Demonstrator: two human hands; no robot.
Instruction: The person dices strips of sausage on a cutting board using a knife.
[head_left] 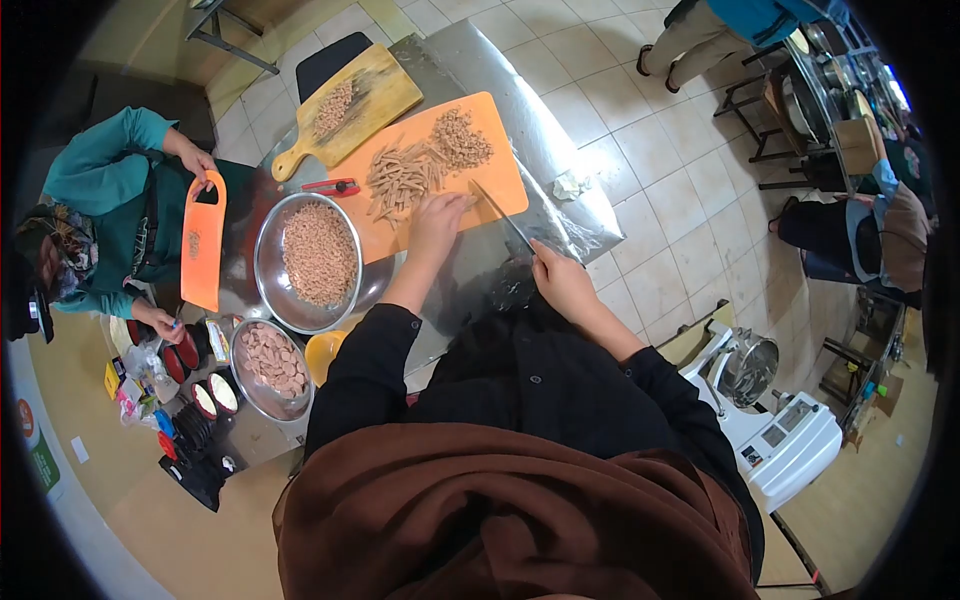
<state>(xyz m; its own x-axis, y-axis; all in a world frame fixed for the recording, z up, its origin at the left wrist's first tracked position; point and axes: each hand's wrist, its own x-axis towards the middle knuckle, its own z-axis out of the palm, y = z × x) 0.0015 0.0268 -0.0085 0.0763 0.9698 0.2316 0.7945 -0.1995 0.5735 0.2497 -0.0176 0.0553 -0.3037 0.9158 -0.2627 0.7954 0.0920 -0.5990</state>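
Note:
My right hand grips a knife by its handle, the blade reaching over the orange cutting board. My left hand rests on that board with its fingers bent together, fingertips close to the knife's tip. Whatever those fingers press on is too small to make out. Beyond my left hand lies a pile of brown meat-like strips. Farther up the board is a heap of small diced pieces of the same colour. A metal bowl full of diced pieces stands left of the board.
A wooden board with diced bits and a red-handled tool lie nearby. A second bowl holds larger pieces. At left, a co-worker holds an orange board. A white mixer stands at right; other people are farther off.

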